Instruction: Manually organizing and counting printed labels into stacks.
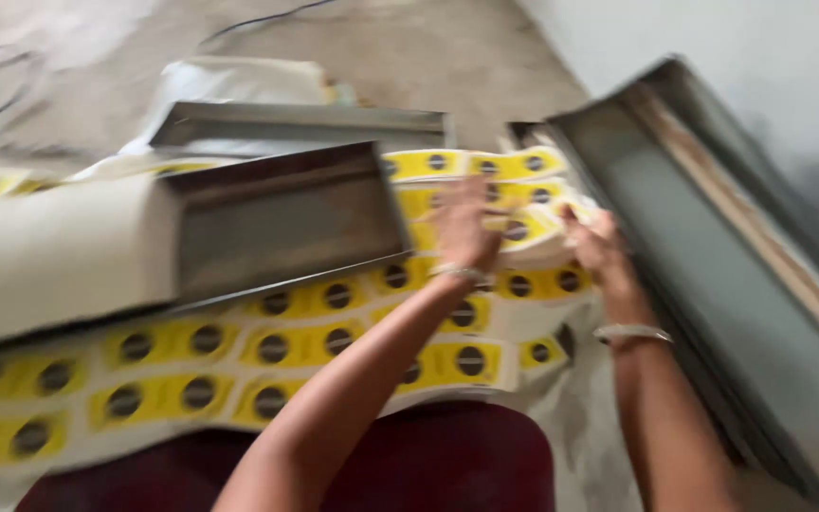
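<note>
Sheets of white paper printed with yellow labels, each label bearing a dark round spot, are gathered into a small stack that is held up just above a wider spread of the same printed sheets. The stack is pinched at its near edge by the left hand, fingers laid over the top, and at its right edge by the right hand, which is closed around the corner; motion blur hides the exact finger placement. The paper is judged to be light, thin and floppy, with a possibly slick face, so sheets could slide apart or crease; it would best be held by opposite edges with the stack squared, as is seen here. A pale bangle is worn on each wrist. To the left of the stack a shallow grey rectangular metal tray rests on the spread sheets, with a second grey metal tray behind it and a long cream-coloured panel beside it. Long grey metal channels are leaned at the right against a pale wall. A dusty grey concrete floor lies beyond, crossed by a dark cable, and dark red cloth covers the lap below.
</note>
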